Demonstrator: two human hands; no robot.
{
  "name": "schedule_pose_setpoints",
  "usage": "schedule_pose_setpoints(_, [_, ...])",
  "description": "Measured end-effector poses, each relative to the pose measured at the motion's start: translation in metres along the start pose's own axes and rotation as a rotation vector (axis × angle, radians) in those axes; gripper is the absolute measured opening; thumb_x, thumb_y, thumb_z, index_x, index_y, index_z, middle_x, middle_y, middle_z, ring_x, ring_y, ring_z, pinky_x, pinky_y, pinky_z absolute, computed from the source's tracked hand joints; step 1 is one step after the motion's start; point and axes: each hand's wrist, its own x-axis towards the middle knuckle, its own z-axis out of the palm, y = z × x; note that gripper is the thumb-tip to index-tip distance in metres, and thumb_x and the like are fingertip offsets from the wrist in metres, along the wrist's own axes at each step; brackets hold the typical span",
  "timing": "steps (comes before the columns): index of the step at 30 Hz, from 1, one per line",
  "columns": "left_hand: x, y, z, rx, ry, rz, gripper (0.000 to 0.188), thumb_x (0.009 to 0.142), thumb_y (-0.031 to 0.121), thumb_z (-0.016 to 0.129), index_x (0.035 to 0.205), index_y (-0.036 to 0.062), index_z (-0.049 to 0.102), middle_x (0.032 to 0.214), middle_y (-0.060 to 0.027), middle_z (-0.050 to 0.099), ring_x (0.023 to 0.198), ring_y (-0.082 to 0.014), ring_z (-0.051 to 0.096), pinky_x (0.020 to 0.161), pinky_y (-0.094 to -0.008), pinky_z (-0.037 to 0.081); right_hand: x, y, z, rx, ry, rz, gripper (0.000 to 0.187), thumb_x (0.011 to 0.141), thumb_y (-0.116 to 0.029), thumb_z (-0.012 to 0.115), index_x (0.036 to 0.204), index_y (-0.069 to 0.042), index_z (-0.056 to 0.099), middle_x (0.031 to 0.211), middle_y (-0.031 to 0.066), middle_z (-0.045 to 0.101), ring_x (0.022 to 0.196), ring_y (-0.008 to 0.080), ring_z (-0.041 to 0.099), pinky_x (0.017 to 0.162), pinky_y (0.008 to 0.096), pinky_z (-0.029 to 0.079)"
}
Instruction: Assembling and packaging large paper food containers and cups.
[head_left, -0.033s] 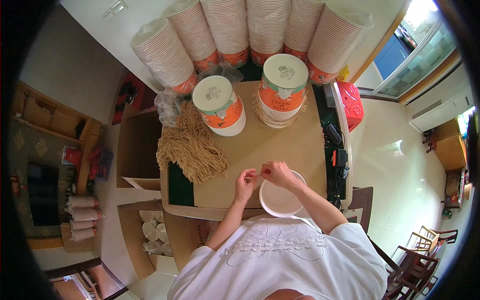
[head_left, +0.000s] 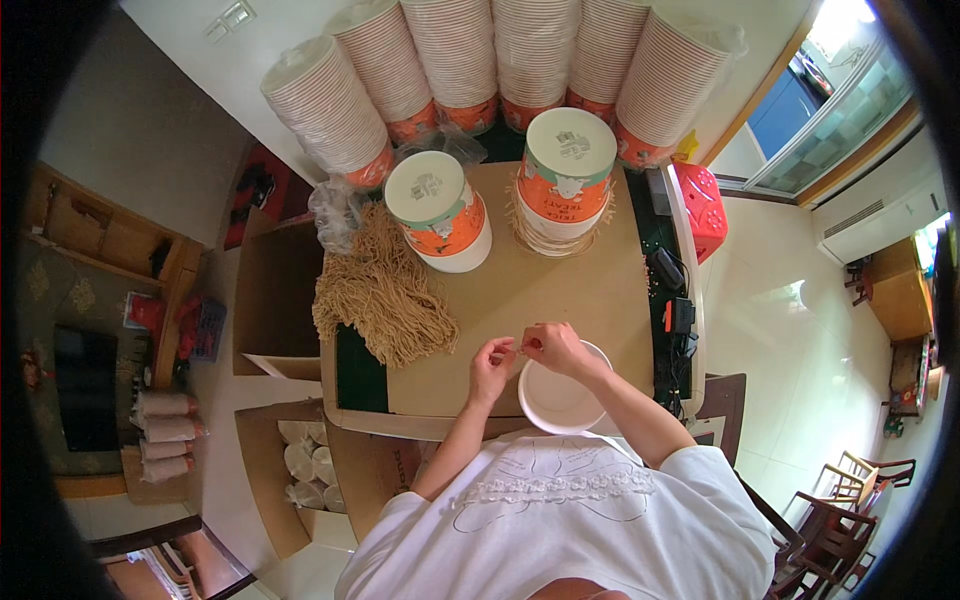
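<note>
At the table's near edge, a white paper bucket (head_left: 563,397) stands with its open mouth toward me. Over its far-left rim, my left hand (head_left: 488,372) and my right hand (head_left: 556,348) meet with fingertips pinched close together. What lies between the fingertips is too small to make out. My right wrist crosses above the bucket's mouth. A heap of tan twisted cords (head_left: 385,300) lies to the left. Beyond my hands stand two upside-down orange-and-white paper buckets, a left one (head_left: 440,212) and a right one (head_left: 568,170). Loops of cord (head_left: 555,240) circle the right one's base.
Tall plastic-wrapped stacks of paper buckets (head_left: 450,55) line the wall behind the table. Brown cardboard (head_left: 530,295) covers the tabletop. Black adapters and cables (head_left: 678,315) run down its right edge. An open carton (head_left: 312,470) holds wrapped white items at lower left. A red stool (head_left: 700,210) stands at right.
</note>
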Motion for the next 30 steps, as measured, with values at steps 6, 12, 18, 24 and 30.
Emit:
schedule_pose_setpoints(6, [-0.003, 0.019, 0.002, 0.204, -0.127, 0.098, 0.015, 0.078, 0.008, 0.061, 0.092, 0.0039, 0.062, 0.077, -0.002, 0.064, 0.062, -0.0072, 0.055, 0.057, -0.0213, 0.045, -0.001, 0.005, 0.002, 0.04, -0.031, 0.059, 0.012, 0.072, -0.02, 0.057, 0.075, -0.008, 0.06, 0.074, 0.0078, 0.06, 0.073, 0.0258, 0.058, 0.069, 0.0389, 0.041])
schedule_pose_setpoints(12, [-0.005, 0.019, 0.001, 0.288, -0.1, 0.151, 0.012, 0.078, 0.006, 0.061, 0.089, 0.0024, 0.062, 0.076, -0.0045, 0.064, 0.064, -0.0076, 0.058, 0.058, -0.0218, 0.046, -0.001, 0.002, 0.001, 0.03, -0.053, 0.073, 0.012, 0.072, -0.02, 0.057, 0.075, -0.008, 0.06, 0.074, 0.0077, 0.061, 0.072, 0.0257, 0.059, 0.07, 0.0388, 0.041])
schedule_pose_setpoints(18, [-0.004, -0.006, -0.007, 0.153, -0.116, 0.117, 0.007, 0.079, 0.006, 0.059, 0.085, 0.0023, 0.061, 0.075, -0.0019, 0.063, 0.063, -0.006, 0.055, 0.054, -0.02, 0.044, -0.001, 0.005, 0.005, 0.054, -0.052, 0.082, 0.011, 0.073, -0.019, 0.056, 0.075, -0.008, 0.06, 0.073, 0.0074, 0.061, 0.072, 0.0255, 0.059, 0.071, 0.0373, 0.041])
schedule_pose_setpoints(24, [-0.01, 0.003, -0.018, -0.142, -0.167, -0.257, 0.005, 0.081, 0.011, 0.059, 0.085, 0.0084, 0.061, 0.075, 0.0011, 0.063, 0.055, -0.0017, 0.047, 0.044, -0.0152, 0.032, 0.002, -0.008, -0.005, -0.02, -0.154, 0.05, 0.016, 0.07, -0.023, 0.062, 0.075, -0.008, 0.06, 0.073, 0.0079, 0.062, 0.071, 0.0239, 0.059, 0.066, 0.0348, 0.045])
schedule_pose_setpoints(30, [-0.007, 0.007, -0.017, -0.119, -0.206, -0.282, 0.004, 0.081, 0.011, 0.059, 0.084, 0.009, 0.061, 0.074, 0.0018, 0.062, 0.055, -0.0021, 0.047, 0.044, -0.0156, 0.032, 0.01, -0.005, 0.004, -0.227, -0.32, 0.127, 0.021, 0.071, -0.031, 0.06, 0.074, -0.01, 0.062, 0.072, 0.0066, 0.061, 0.076, 0.0242, 0.058, 0.068, 0.0366, 0.041])
